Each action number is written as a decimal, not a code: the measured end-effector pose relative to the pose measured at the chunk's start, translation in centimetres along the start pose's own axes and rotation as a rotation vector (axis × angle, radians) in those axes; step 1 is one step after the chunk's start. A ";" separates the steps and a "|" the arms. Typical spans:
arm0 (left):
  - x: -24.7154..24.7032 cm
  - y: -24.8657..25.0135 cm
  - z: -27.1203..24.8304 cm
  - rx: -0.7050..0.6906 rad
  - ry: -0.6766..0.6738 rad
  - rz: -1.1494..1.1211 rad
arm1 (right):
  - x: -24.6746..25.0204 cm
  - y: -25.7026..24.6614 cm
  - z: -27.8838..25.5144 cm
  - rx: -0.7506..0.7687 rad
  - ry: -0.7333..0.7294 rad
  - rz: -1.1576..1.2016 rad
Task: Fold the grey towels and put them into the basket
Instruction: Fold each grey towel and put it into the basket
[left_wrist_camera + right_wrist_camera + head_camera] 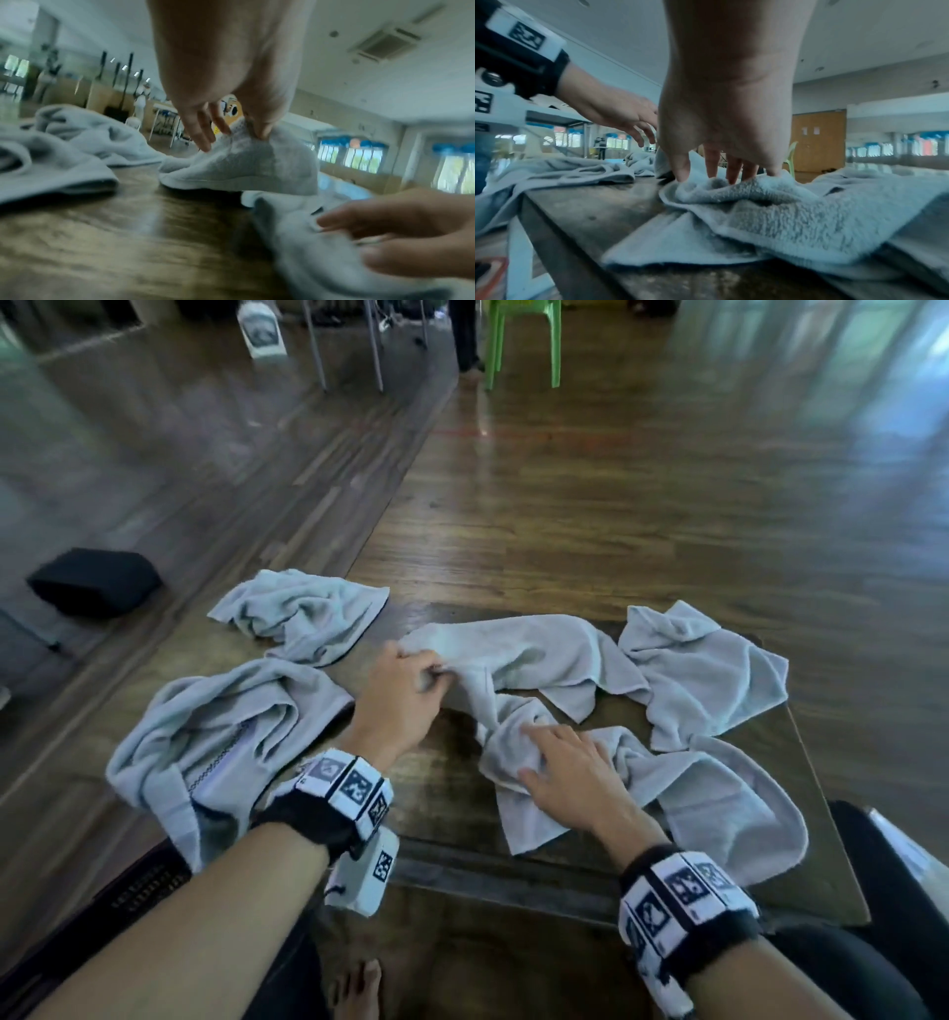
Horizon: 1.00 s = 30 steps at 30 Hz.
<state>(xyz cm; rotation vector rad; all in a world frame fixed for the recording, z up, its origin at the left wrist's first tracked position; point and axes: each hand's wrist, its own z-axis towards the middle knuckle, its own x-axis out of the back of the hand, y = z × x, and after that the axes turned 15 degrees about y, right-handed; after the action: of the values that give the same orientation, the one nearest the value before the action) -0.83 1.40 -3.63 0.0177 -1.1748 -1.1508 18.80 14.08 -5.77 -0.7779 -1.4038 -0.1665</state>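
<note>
Head view: left hand (398, 683) pinching a raised fold of the crumpled pale grey terry towel (534, 654) mid-table on the dark wooden table (441, 793); right hand (565, 775) spread flat on its near end.
Left wrist view: thumb and fingers (222, 123) nipping the fold.
Right wrist view: straight fingertips (684, 170) pressing terry.

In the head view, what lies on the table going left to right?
Big crumpled towel → left hand pinching the middle towel → right hand → far-right towel.
</note>
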 end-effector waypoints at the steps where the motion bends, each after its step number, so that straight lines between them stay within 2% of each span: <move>1: 0.8 1.2 -0.2 -0.017 0.043 -0.035 | 0.9 -0.5 -0.7 -0.024 0.031 0.067; 4: 2.6 4.9 -0.6 -0.038 0.076 -0.130 | 2.9 -2.2 -1.5 -0.016 0.180 0.236; 8: 4.2 8.5 -1.6 -0.102 0.007 -0.242 | 5.6 -4.1 -2.9 -0.026 0.420 0.386; 11: 5.1 10.1 -2.4 -0.051 -0.048 -0.270 | 7.5 -4.8 -3.9 0.011 0.541 0.352; 14: 5.8 10.4 -4.0 -0.013 -0.099 -0.329 | 8.8 -5.1 -5.0 0.028 0.583 0.358; 18: 6.4 9.7 -5.5 -0.063 -0.094 -0.377 | 10.4 -5.9 -6.4 -0.085 0.561 0.591; 22: 6.2 10.0 -7.3 -0.219 0.080 -0.073 | 11.2 -6.0 -7.1 -0.173 0.569 0.644; 25: 6.0 11.0 -8.3 -0.260 0.087 -0.013 | 11.6 -6.3 -7.6 -0.182 0.570 0.668; 27: 6.0 11.4 -8.8 -0.236 0.098 -0.040 | 12.3 -6.7 -8.1 -0.177 0.571 0.746; 30: 6.8 11.6 -8.8 -0.067 0.102 -0.204 | 13.2 -6.7 -8.7 -0.157 0.587 0.854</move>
<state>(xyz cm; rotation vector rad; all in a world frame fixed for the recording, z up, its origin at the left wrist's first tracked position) 13.02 -2.55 3.54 0.1461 -1.0611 -1.3531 24.92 8.53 9.28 -1.2719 -0.4371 0.1577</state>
